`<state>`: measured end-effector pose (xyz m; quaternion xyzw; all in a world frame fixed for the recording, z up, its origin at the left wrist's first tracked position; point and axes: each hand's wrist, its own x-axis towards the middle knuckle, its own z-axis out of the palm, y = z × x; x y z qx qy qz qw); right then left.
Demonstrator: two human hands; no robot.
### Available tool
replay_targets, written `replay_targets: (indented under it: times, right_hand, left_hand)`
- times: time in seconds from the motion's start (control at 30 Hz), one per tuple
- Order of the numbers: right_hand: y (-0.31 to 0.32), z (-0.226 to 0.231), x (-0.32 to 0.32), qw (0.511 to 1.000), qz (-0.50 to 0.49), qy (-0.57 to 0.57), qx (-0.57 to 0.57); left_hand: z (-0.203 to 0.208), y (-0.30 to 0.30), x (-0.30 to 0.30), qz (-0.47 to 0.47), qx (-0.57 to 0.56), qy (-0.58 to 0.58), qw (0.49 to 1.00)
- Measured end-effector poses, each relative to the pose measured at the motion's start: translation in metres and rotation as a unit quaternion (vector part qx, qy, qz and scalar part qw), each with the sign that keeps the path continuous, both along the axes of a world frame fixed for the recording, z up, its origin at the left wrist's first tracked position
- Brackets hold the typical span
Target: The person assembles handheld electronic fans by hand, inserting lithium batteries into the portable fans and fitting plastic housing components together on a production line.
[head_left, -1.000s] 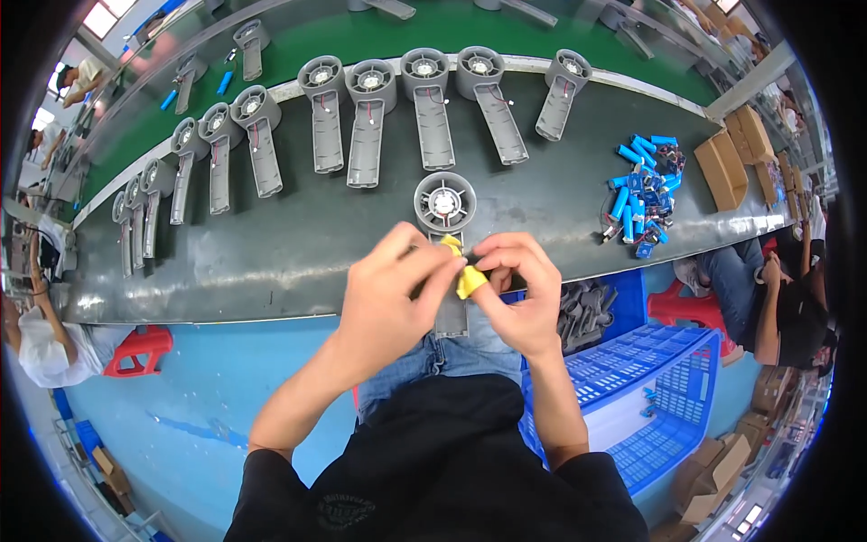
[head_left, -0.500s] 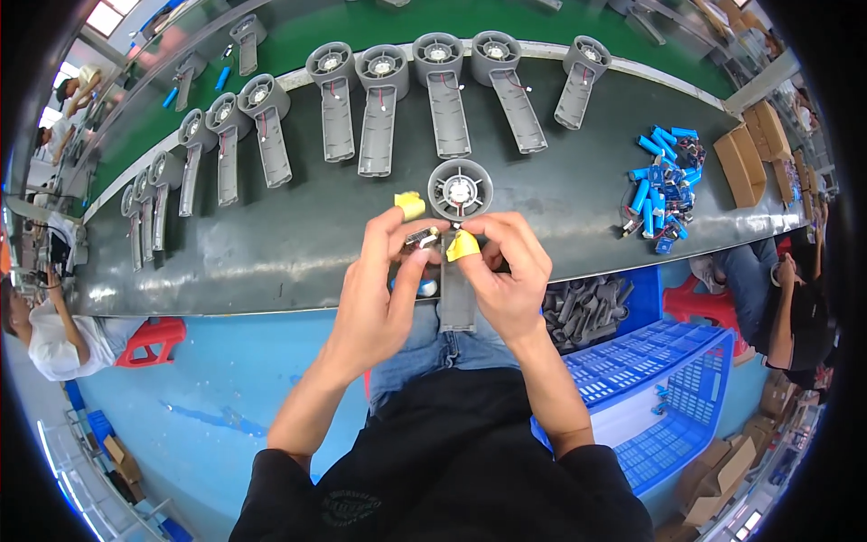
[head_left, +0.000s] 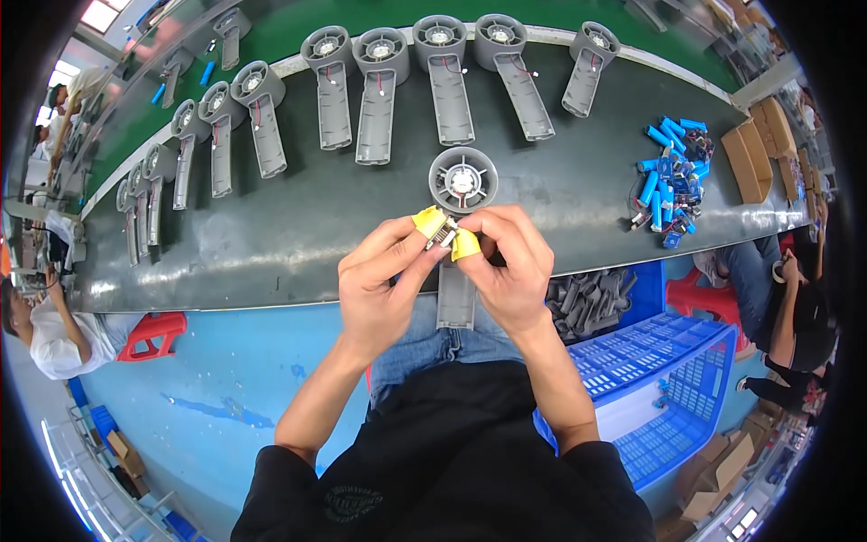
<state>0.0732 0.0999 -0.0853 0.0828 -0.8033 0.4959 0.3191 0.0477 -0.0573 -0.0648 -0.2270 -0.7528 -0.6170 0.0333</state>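
I find my left fingers (head_left: 428,220) pinching a circuit board (head_left: 442,237) just nearside of the fan (head_left: 463,181); my right fingers (head_left: 466,245) meet it, grip hidden. Beyond the fan: more fans (head_left: 440,36). Rightward: batteries (head_left: 649,187).

Black short-sleeved shirt (head_left: 433,452), round print (head_left: 353,503), blue jeans (head_left: 420,350); hands (head_left: 517,285) with yellow finger covers (head_left: 465,244).

Red stool (head_left: 153,338) stands left, person in white (head_left: 60,343) beside it; blue perforated crate (head_left: 637,352) lower right; cardboard box (head_left: 746,164) sits upper right.
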Motion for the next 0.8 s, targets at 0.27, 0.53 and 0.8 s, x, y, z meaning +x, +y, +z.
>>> replay_targets:
  times: [0.27, 0.53, 0.8]
  right_hand:
    - [0.004, 0.003, -0.002, 0.999, -0.006, 0.01, 0.032]
    - [0.008, 0.0, -0.005, 0.997, 0.009, 0.028, 0.066]
    - [0.005, -0.004, -0.008, 0.996, 0.001, 0.051, 0.079]
  left_hand:
    - [-0.006, -0.007, -0.007, -0.062, 0.023, 0.035, 0.997]
    - [-0.007, -0.012, -0.013, -0.07, -0.052, 0.084, 0.993]
    - [-0.009, -0.011, -0.018, -0.069, -0.051, 0.126, 0.988]
